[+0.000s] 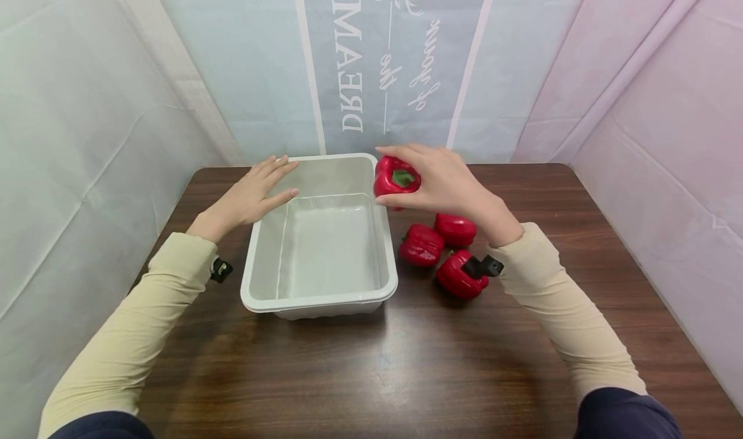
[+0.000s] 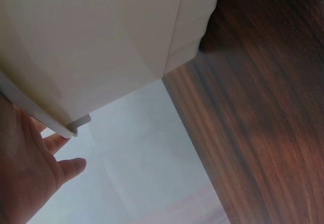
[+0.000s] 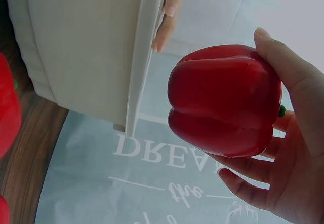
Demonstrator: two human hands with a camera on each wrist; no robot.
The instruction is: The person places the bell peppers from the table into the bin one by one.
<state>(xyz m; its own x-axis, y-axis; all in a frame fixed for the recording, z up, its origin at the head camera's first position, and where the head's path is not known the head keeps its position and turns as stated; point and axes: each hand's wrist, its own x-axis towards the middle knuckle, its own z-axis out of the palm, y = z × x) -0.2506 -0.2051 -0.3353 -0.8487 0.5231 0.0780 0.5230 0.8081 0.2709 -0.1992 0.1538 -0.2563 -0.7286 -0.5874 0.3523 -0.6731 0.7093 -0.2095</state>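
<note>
The right hand [image 1: 447, 178] holds a glossy red bell pepper of blocky shape, with a green stem [image 1: 390, 176], between its thumb and its fingers, which are curved around the sides. This pepper is raised above the dark brown wood-grained desk [image 1: 348, 374], near the far edge and just beside the right rim of a pale grey, rectangular, plastic-looking box [image 1: 319, 302], close to the far right corner of that box. From the right hand, the opening of the box lies toward the left edge of the desk. The long axis of the box runs from the near edge to the far edge; the pepper is almost as wide as long, and its stem end faces the palm.

The left hand [image 1: 252, 194] is spread, with nothing in its grasp, at the far left corner of the box; its fingers are by the rim, but I cannot tell how firmly they touch. The right hand is nearer to three other red bell peppers [image 1: 422, 245], which lie close together on the desk, to the right of the box.
</note>
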